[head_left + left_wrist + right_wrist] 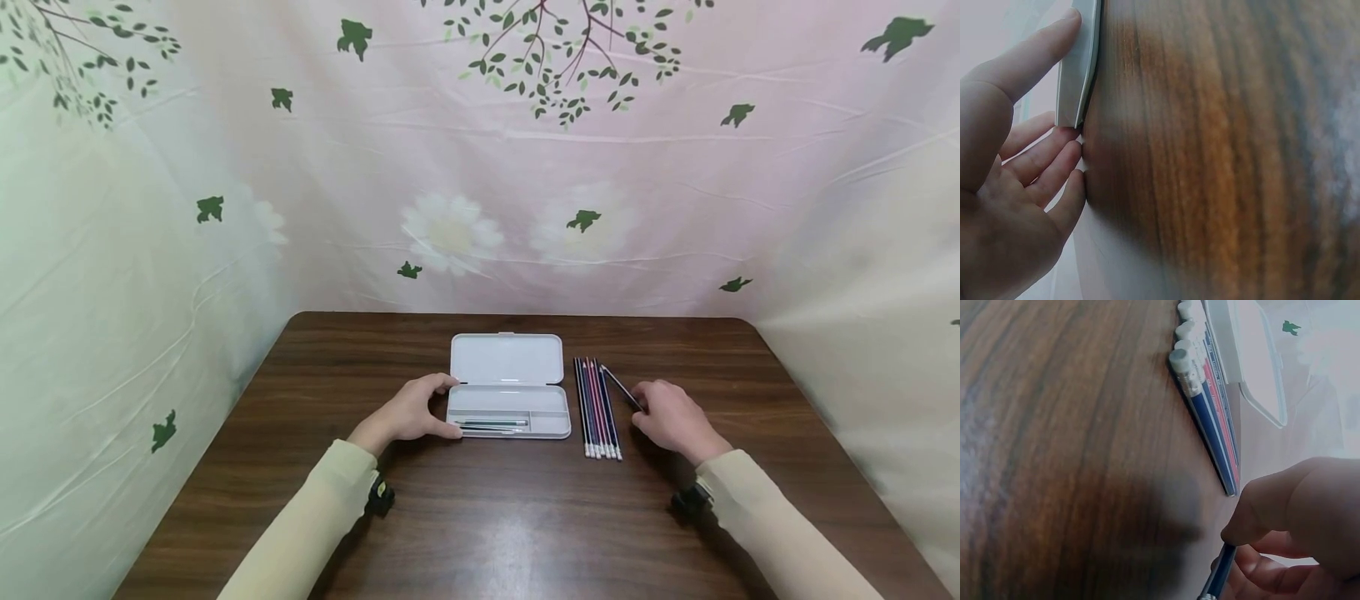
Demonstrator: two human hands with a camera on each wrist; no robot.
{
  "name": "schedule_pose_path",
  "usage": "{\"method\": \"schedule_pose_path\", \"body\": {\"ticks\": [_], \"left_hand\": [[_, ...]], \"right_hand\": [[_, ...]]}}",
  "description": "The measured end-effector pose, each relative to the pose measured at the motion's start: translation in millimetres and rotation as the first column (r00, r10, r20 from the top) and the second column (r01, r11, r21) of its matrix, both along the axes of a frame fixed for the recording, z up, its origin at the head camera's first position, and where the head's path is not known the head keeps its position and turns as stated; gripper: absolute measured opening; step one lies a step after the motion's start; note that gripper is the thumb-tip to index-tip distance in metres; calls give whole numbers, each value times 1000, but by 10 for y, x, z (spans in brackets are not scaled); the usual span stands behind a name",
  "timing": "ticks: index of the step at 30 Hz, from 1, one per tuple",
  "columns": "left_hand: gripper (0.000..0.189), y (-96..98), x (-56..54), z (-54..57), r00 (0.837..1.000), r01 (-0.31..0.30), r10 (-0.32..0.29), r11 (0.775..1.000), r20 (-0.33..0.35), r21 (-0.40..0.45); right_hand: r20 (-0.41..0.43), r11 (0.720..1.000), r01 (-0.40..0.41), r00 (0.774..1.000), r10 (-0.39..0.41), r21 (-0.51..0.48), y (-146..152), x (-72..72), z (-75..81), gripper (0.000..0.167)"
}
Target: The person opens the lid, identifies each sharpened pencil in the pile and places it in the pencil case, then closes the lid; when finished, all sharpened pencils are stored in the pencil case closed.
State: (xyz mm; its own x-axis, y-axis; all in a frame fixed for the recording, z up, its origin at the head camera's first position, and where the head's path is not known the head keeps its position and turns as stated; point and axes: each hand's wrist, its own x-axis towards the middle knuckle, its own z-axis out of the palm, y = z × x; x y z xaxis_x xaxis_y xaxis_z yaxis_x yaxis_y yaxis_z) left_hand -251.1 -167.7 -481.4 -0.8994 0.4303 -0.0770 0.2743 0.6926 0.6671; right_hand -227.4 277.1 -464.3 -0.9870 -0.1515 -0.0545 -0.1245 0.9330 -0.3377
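Pencil (pixel 622 388) pinched btwn R fingers (pixel 642 390); L fingers (pixel 439 381) hold case (pixel 506 398).

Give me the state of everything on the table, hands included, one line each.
Pencil case: open, lid laid back
Slim items: lying lengthwise in the front compartment
Pencil row: side by side, eraser ends toward the person
Separate pencil: angled away from the row, pinched by right hand
Left hand: holding the case's left end
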Motion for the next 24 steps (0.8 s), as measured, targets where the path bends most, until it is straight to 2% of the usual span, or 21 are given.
{"method": "schedule_pose_path", "body": {"ticks": [7, 14, 24], "left_hand": [[86, 0, -1, 4, 1000, -1, 1, 1000, -1, 0], [86, 0, -3, 7, 1000, 4, -5, 1000, -8, -5], [87, -6, -1, 0, 1000, -1, 1, 1000, -2, -2]], "right_hand": [[8, 999, 7, 1000, -6, -34, -10, -2, 54, 31], [-9, 997, -28, 1000, 28, -67, -100, 17, 97, 30], [-140, 988, -121, 984, 107, -93, -262, 14, 148, 24]]}}
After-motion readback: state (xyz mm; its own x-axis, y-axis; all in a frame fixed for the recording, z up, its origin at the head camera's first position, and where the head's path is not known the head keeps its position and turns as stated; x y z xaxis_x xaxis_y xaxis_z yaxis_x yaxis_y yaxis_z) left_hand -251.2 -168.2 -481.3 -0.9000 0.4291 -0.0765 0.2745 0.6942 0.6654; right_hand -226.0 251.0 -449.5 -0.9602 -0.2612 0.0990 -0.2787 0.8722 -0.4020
